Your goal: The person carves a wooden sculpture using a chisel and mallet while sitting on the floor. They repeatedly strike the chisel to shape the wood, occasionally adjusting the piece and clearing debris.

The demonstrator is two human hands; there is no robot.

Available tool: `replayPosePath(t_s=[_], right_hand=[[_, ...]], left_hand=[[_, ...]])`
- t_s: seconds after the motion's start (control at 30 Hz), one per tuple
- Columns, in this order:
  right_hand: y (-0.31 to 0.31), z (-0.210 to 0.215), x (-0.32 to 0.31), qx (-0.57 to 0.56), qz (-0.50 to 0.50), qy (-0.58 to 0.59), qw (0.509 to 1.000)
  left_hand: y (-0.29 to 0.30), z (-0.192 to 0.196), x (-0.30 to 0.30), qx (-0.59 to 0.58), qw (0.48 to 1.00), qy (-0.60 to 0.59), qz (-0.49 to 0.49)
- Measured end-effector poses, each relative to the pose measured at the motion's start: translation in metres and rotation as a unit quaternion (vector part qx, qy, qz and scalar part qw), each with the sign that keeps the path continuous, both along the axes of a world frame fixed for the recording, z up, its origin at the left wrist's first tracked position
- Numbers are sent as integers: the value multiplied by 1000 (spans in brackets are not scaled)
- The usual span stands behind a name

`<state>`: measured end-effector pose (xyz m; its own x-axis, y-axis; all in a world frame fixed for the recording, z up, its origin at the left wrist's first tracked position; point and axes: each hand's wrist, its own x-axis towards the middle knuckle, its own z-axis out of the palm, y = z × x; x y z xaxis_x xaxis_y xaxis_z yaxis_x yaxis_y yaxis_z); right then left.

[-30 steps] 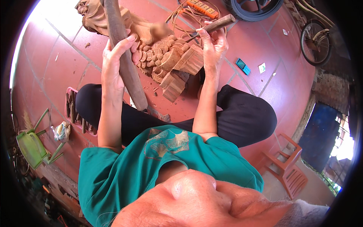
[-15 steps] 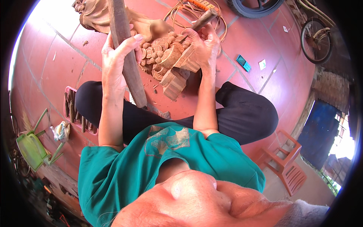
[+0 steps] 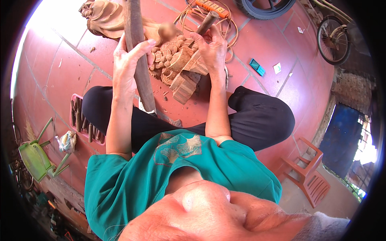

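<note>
2 hands (image 3: 126,64) (image 3: 214,52), left gripping wooden bar (image 3: 142,78) partly hiding carved statue (image 3: 173,58), right gripping wooden-handled tool (image 3: 208,22), cable (image 3: 189,13), power strip (image 3: 213,7) beyond

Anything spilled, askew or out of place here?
Wood chips are scattered on the red floor beside the carved wooden figure, which lies down rather than standing. A blue phone also lies on the floor, an odd spot for it.

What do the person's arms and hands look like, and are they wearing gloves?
No gloves: the left hand, right hand and both forearms are bare. No watch or bracelet shows. The short sleeves are plain teal green, like the rest of the shirt, which has pale fan-shaped patterns on the front.
</note>
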<state>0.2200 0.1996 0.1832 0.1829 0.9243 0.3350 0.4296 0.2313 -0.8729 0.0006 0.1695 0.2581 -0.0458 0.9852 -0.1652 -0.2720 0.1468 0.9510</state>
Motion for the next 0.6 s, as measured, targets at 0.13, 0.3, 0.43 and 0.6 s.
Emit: replayPosePath(t_s=[0.13,0.3,0.43,0.6], right_hand=[[-4,12,-6,0,-6,-36,999],[-4,15,-5,-16,13,-45,999],[-4,14,-4,-15,20,-39,999],[-8,18,-3,-11,34,-19,999]], left_hand=[[0,0,3,15,1000,6,-14],[-3,3,6,22,999,24,-17],[-5,0,4,46,996,71,-37],[-13,8,7,70,991,71,-93]])
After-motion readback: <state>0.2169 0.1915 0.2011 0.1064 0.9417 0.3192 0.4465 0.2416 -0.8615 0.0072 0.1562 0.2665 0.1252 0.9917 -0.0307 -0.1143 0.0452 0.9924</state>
